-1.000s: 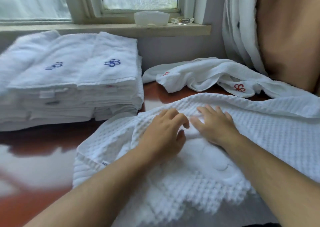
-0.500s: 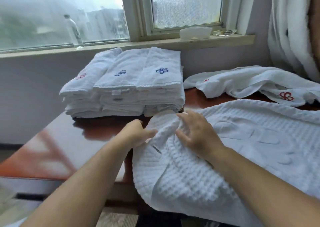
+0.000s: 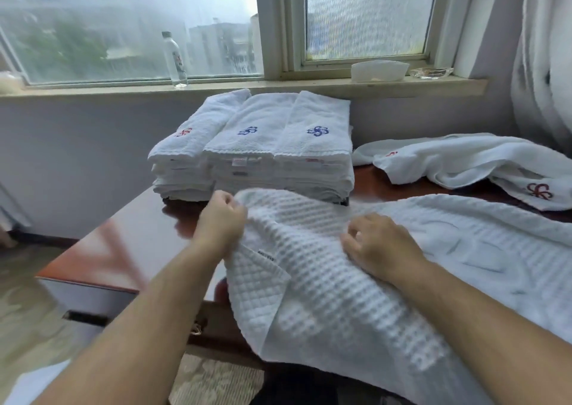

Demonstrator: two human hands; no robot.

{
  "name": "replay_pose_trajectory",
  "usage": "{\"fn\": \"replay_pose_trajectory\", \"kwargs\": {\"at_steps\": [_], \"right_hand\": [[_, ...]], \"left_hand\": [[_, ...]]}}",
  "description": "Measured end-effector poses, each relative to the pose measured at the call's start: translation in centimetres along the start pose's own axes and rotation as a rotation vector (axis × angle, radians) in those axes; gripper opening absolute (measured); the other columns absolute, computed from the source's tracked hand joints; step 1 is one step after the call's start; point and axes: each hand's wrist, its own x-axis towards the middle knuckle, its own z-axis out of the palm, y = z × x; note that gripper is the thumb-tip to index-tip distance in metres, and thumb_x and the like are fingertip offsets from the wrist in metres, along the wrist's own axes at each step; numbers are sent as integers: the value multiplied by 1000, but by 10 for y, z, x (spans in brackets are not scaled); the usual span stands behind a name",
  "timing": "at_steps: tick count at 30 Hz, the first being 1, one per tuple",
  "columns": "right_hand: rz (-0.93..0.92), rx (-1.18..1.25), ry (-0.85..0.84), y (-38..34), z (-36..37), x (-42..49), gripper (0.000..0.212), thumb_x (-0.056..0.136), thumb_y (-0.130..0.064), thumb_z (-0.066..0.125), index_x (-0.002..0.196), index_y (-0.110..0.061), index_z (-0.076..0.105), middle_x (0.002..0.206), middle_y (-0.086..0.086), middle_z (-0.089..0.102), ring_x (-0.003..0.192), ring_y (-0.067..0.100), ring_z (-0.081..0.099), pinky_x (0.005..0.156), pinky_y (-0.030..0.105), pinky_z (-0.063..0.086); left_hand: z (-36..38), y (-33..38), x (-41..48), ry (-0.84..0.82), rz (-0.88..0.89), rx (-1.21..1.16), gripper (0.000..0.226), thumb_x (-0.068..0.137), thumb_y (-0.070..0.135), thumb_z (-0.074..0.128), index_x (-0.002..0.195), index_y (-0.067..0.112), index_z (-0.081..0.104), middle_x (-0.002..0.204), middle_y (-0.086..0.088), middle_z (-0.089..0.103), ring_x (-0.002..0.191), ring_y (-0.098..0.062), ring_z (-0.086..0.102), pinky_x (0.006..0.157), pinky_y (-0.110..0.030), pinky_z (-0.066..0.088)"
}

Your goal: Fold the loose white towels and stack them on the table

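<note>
We've got left hand (image 3: 221, 220) fingers pinching the waffle towel (image 3: 325, 296) edge, right hand (image 3: 382, 243) fingers bunching it; desk (image 3: 123, 243) overhang could drag it off if grip slips.

Both hands are on the waffle towel (image 3: 340, 296), which is draped over the table (image 3: 123, 249) and hangs off the near edge at 6 o'clock. Left hand (image 3: 221, 219) grips its raised left corner. Right hand (image 3: 377, 243), at 3 o'clock of the left, has its fingers curled into the fabric. Folded stack (image 3: 263, 153) at 12 o'clock: three columns, blue and red logos on top. Loose towel (image 3: 464, 163) with a red logo lies crumpled at 2 o'clock. On the windowsill (image 3: 278, 87), a bottle (image 3: 175, 59) stands at 11 o'clock and a white tub (image 3: 379, 70) at 1 o'clock.
</note>
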Motion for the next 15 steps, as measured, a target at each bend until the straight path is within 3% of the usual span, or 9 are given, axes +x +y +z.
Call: {"fn": "replay_pose_trajectory", "kwargs": {"at_steps": [1,3,5,7,10,12,14,15], "right_hand": [[20,-69,-112,-2,1,0,25,96,-46,45,104,-26,57,113,-1,57,108,23,51,87,39,38],[47,-107,-165,-9,4,0,35,97,-48,42,122,-26,52,129,2,53,117,25,47,97,43,38],[67,-44,-180,-18,9,0,53,98,-57,36,142,-29,42,148,4,44,134,28,39,110,49,31],[25,-45,-239,-25,16,0,62,97,-64,32,151,-35,32,158,3,33,145,29,27,117,54,20],[-84,-30,-188,-24,17,-1,55,96,-61,41,145,-35,42,151,-1,43,138,25,37,112,50,31],[-98,41,-96,-20,14,1,48,97,-53,50,138,-30,52,143,-3,51,131,22,45,107,45,38],[-73,39,-65,-16,12,1,46,96,-52,54,134,-26,58,137,-2,56,128,23,47,107,44,40],[-80,31,-49,-15,11,0,44,95,-52,56,129,-24,61,131,-1,58,125,23,49,104,44,41]], "left_hand": [[-5,-4,1,-207,-92,170,10,86,16,56,79,11,62,75,-4,66,60,-16,54,52,-26,38],[-13,-10,-4,-461,-178,268,5,79,14,64,81,9,64,79,-5,69,64,-19,60,54,-23,46],[-21,-16,-7,-521,-170,244,28,76,14,70,104,15,64,98,-4,71,83,-20,69,69,-31,58],[-34,-20,-9,-669,-155,205,43,74,12,72,115,18,60,106,-6,72,94,-24,72,82,-43,62],[-53,-24,-9,-895,-215,184,39,77,13,78,112,22,64,100,1,77,92,-20,76,78,-43,63],[-53,-20,-3,-766,-126,425,33,84,32,77,112,20,66,105,2,76,96,-18,73,84,-40,61],[-39,-14,5,-462,-44,627,51,91,48,65,129,15,58,129,-6,64,117,-24,61,100,-43,51],[-29,-8,6,-325,4,614,53,95,47,59,137,16,53,135,-9,58,125,-28,55,105,-45,45]]}}
